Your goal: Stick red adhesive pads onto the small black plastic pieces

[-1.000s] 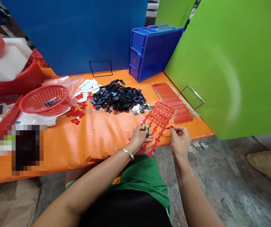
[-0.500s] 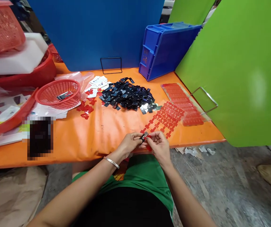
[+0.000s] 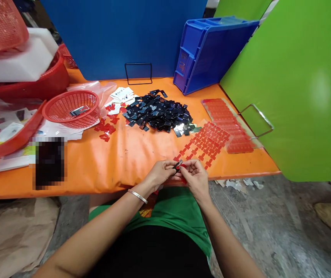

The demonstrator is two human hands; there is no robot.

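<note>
Near the table's front edge, my left hand (image 3: 161, 173) pinches a small dark flat piece (image 3: 178, 165). My right hand (image 3: 196, 177) touches it from the right, its fingers closed on a red sticker (image 3: 183, 174). Beyond my hands lies a sheet of red stickers (image 3: 211, 141), its near part partly peeled. A heap of black pieces (image 3: 159, 114) fills the middle of the table, with a few silvery ones at its right side. Loose red pieces (image 3: 106, 129) are scattered left of the heap.
A red basket (image 3: 48, 112) with a few dark pieces stands at the left, near larger red tubs (image 3: 35, 125). A blue crate (image 3: 211, 54) stands on its side at the back. More red sheets (image 3: 226, 123) lie by the green panel (image 3: 307, 96). White cards (image 3: 122, 94) lie behind.
The dark piece has tilted more upright between my fingers. Both hands stay close together, and the camera view has shifted slightly.
</note>
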